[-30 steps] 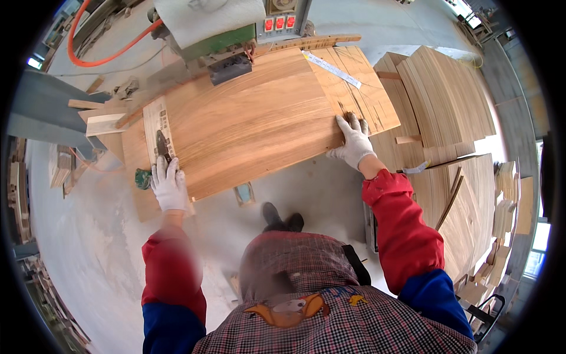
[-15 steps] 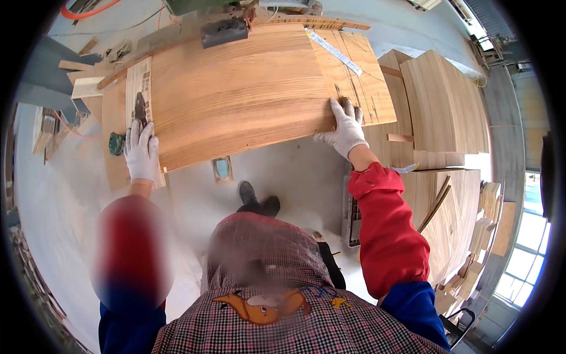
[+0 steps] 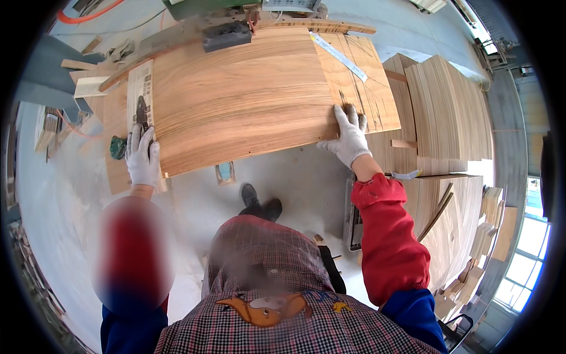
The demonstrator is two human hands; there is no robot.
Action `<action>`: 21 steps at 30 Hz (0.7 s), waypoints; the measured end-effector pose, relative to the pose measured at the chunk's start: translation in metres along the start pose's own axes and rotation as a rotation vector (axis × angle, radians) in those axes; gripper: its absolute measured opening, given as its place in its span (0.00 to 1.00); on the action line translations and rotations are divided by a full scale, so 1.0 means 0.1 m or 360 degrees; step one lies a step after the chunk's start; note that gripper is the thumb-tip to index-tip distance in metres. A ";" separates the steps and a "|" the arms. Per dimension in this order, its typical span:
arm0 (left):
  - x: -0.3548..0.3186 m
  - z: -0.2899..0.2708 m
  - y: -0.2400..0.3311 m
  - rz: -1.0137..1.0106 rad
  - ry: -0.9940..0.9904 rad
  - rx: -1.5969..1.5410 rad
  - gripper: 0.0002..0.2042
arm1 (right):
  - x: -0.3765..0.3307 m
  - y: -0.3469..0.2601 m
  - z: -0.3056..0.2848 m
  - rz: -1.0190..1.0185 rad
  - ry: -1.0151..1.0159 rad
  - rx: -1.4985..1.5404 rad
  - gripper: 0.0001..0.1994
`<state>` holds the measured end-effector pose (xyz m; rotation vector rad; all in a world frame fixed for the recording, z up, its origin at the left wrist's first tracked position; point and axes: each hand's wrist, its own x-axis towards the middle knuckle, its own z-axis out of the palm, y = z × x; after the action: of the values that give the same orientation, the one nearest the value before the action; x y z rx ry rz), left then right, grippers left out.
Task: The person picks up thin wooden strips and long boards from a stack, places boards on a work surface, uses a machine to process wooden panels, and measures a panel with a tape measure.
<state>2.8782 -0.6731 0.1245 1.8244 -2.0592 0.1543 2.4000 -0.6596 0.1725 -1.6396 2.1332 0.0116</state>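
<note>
A wide light-brown wooden panel [image 3: 242, 100] lies on the worktable in front of me. My left hand [image 3: 142, 158], in a white glove, rests at the panel's left end with fingers stretched forward. Just beyond its fingertips, a dark elongated object [image 3: 141, 110] lies on a pale strip [image 3: 131, 88] with dark marks. My right hand [image 3: 349, 140], also gloved, is spread across the near edge, where the panel meets a paler marked board [image 3: 371, 100]. A white measuring strip [image 3: 339, 56] lies slantwise on that side.
A dark block [image 3: 227, 36] sits at the panel's far edge, under green machinery [image 3: 206, 8]. To the left of my left hand is a dark green lump [image 3: 118, 147]. Tall stacks of wooden panels [image 3: 445, 112] stand on the right. A small framed blue piece [image 3: 224, 171] lies below the near edge.
The whole view has shifted slightly, so the panel and both hands appear a little lower and further right. Both hands keep their places on the wood.
</note>
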 end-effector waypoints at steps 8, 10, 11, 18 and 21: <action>0.02 -0.06 0.01 0.0015 0.0003 -0.0014 0.19 | 0.04 0.11 0.10 -0.0141 0.0112 0.0005 0.54; 0.03 -0.07 0.04 0.0009 0.0007 -0.0033 0.19 | 0.02 0.05 0.06 -0.0108 0.0083 0.0060 0.54; 0.02 -0.08 0.04 0.0005 0.0002 -0.0043 0.19 | 0.01 0.04 0.04 -0.0107 0.0074 0.0064 0.54; 0.04 -0.10 0.04 0.0033 -0.0003 -0.0086 0.19 | 0.00 0.02 0.04 -0.0090 0.0070 0.0074 0.55; 0.04 -0.12 0.04 0.0028 -0.0053 -0.0088 0.19 | 0.00 0.00 0.02 -0.0080 0.0058 0.0040 0.55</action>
<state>2.8765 -0.6724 0.1375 1.7877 -2.0814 0.0716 2.4005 -0.6594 0.1705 -1.6906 2.1096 -0.0609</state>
